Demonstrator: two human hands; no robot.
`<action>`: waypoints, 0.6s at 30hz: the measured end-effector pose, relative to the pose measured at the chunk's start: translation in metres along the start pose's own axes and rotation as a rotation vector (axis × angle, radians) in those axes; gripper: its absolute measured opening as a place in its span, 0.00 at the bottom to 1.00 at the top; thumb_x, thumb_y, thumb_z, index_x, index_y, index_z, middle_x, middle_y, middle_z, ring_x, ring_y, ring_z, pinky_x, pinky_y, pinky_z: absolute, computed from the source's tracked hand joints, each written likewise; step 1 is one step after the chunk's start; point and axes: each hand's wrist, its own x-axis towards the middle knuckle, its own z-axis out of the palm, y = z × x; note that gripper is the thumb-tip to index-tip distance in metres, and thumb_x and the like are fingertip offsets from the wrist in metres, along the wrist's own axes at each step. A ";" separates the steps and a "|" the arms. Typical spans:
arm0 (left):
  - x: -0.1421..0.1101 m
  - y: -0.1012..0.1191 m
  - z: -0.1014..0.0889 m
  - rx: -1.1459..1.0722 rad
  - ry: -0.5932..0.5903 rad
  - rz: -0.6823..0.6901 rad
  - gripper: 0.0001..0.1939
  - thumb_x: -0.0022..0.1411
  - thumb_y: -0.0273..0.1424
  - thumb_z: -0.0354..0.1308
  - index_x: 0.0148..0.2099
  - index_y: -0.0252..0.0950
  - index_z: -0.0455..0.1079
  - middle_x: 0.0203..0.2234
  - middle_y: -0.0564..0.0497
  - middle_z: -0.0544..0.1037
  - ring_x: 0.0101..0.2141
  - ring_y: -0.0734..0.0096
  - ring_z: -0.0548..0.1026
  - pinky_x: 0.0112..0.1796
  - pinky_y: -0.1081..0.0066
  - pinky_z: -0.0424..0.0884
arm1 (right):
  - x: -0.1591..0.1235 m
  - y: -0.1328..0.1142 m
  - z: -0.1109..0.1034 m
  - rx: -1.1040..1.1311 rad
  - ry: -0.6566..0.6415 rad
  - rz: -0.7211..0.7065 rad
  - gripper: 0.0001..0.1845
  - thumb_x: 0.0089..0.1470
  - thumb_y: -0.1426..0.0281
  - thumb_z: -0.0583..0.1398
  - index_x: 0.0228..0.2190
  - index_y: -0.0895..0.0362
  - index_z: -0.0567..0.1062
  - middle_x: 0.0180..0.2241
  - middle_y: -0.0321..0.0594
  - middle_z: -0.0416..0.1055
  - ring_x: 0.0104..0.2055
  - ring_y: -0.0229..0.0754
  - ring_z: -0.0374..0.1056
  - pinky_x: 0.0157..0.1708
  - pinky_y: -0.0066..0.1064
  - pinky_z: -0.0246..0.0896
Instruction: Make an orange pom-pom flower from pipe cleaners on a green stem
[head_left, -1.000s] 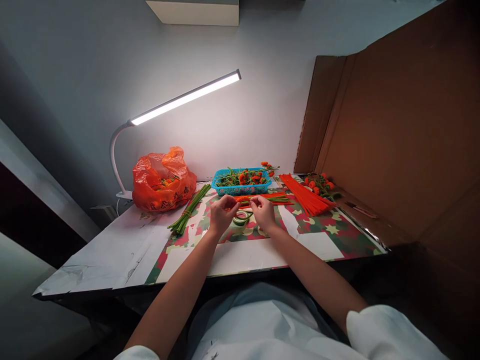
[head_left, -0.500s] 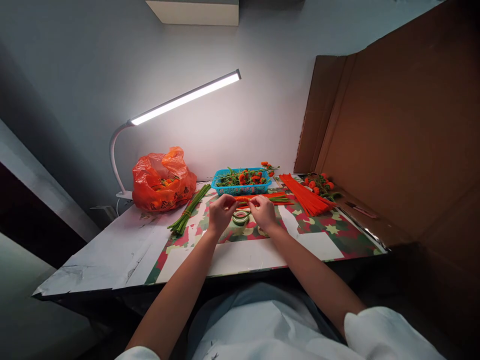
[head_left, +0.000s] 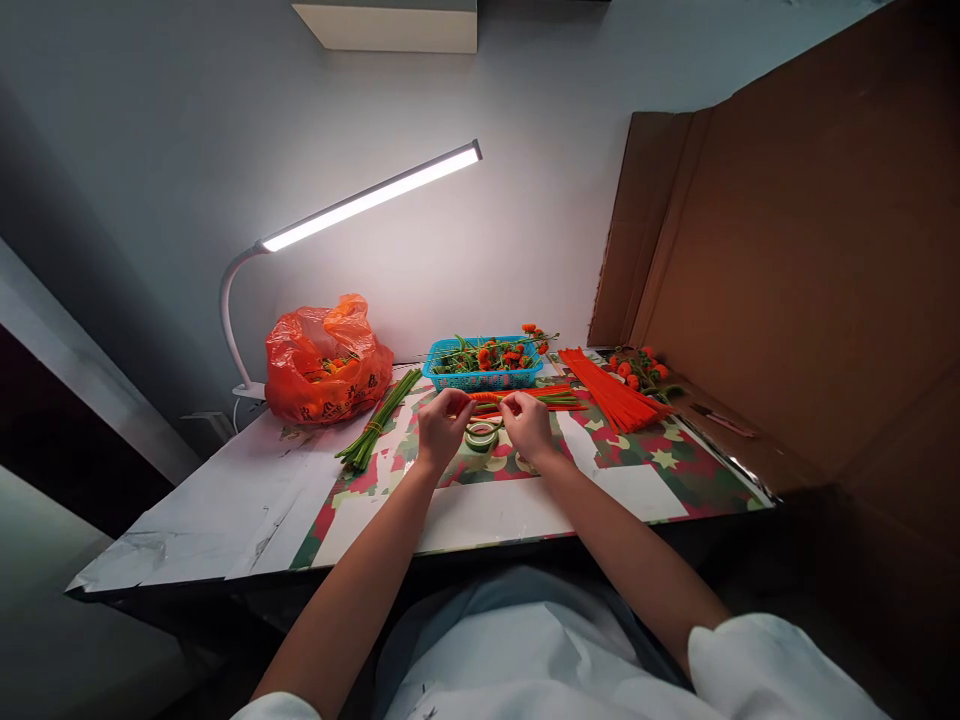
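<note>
My left hand (head_left: 444,425) and my right hand (head_left: 526,422) are raised over the middle of the table, thumbs and fingertips pinched. Between them runs a short orange pipe cleaner (head_left: 484,397), seemingly coiled, with one end at each hand. My fingers cover its ends. Just below lies a roll of tape (head_left: 481,436), partly behind my hands. Behind my right hand, green and orange pipe cleaners (head_left: 562,398) lie on the table. A blue basket (head_left: 484,380) beyond my hands holds orange flowers with green stems (head_left: 512,357).
At left are a banded green bundle (head_left: 379,422), a red plastic bag (head_left: 330,375) and a lit desk lamp (head_left: 375,197). Rightward lie an orange pipe cleaner bundle (head_left: 615,395), more orange flowers (head_left: 637,370) and a cutter-like tool (head_left: 724,420). A cardboard wall (head_left: 787,250) stands at right.
Almost nothing differs. My right hand has shifted very slightly to the right, and both hands keep their pinch on the orange pipe cleaner.
</note>
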 end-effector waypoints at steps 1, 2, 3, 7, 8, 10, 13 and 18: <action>0.000 0.000 0.000 0.000 0.003 -0.004 0.05 0.57 0.32 0.61 0.29 0.38 0.69 0.21 0.55 0.75 0.22 0.74 0.72 0.26 0.75 0.70 | 0.000 0.000 0.000 -0.004 -0.002 0.002 0.09 0.53 0.70 0.55 0.23 0.55 0.71 0.25 0.38 0.73 0.29 0.41 0.67 0.31 0.30 0.59; 0.000 0.000 -0.001 -0.001 0.003 -0.006 0.05 0.57 0.32 0.61 0.30 0.38 0.70 0.21 0.55 0.75 0.21 0.74 0.72 0.26 0.75 0.70 | 0.000 0.000 0.000 -0.009 -0.006 0.003 0.09 0.53 0.70 0.56 0.23 0.55 0.71 0.25 0.37 0.73 0.29 0.41 0.67 0.32 0.30 0.58; 0.000 0.000 -0.001 -0.003 0.001 -0.007 0.05 0.57 0.32 0.61 0.30 0.38 0.70 0.21 0.55 0.75 0.21 0.74 0.72 0.26 0.75 0.70 | 0.000 0.000 -0.001 -0.014 -0.011 0.001 0.09 0.53 0.70 0.56 0.23 0.55 0.71 0.25 0.37 0.73 0.29 0.41 0.68 0.32 0.30 0.58; 0.001 0.000 -0.002 -0.020 -0.027 -0.003 0.05 0.56 0.31 0.61 0.30 0.37 0.70 0.21 0.55 0.76 0.21 0.74 0.73 0.25 0.75 0.70 | 0.000 -0.002 -0.004 -0.046 -0.034 -0.026 0.08 0.53 0.72 0.56 0.23 0.55 0.71 0.26 0.37 0.73 0.32 0.42 0.68 0.34 0.31 0.57; 0.001 0.000 -0.002 -0.026 -0.034 -0.002 0.04 0.56 0.31 0.61 0.30 0.37 0.70 0.21 0.54 0.77 0.21 0.74 0.73 0.26 0.75 0.70 | 0.000 -0.003 -0.005 -0.056 -0.039 -0.036 0.08 0.53 0.72 0.56 0.23 0.55 0.71 0.27 0.38 0.73 0.32 0.42 0.68 0.34 0.31 0.56; 0.002 0.000 -0.002 -0.039 -0.050 0.001 0.03 0.57 0.31 0.61 0.34 0.38 0.71 0.23 0.54 0.78 0.23 0.74 0.75 0.27 0.75 0.71 | 0.000 -0.004 -0.007 -0.081 -0.048 -0.056 0.08 0.54 0.73 0.56 0.24 0.55 0.71 0.28 0.38 0.73 0.34 0.43 0.67 0.35 0.32 0.55; 0.002 -0.002 -0.003 -0.046 -0.081 0.006 0.05 0.57 0.31 0.60 0.37 0.38 0.73 0.26 0.53 0.80 0.24 0.73 0.76 0.28 0.74 0.72 | 0.001 -0.004 -0.008 -0.121 -0.057 -0.077 0.08 0.55 0.74 0.56 0.25 0.55 0.71 0.29 0.39 0.73 0.36 0.44 0.67 0.36 0.33 0.52; 0.003 -0.006 -0.003 -0.044 -0.128 0.011 0.04 0.57 0.31 0.59 0.34 0.38 0.75 0.26 0.51 0.81 0.25 0.71 0.77 0.28 0.73 0.73 | 0.002 -0.003 -0.011 -0.170 -0.067 -0.104 0.09 0.56 0.75 0.56 0.26 0.55 0.71 0.31 0.40 0.73 0.37 0.45 0.65 0.36 0.34 0.50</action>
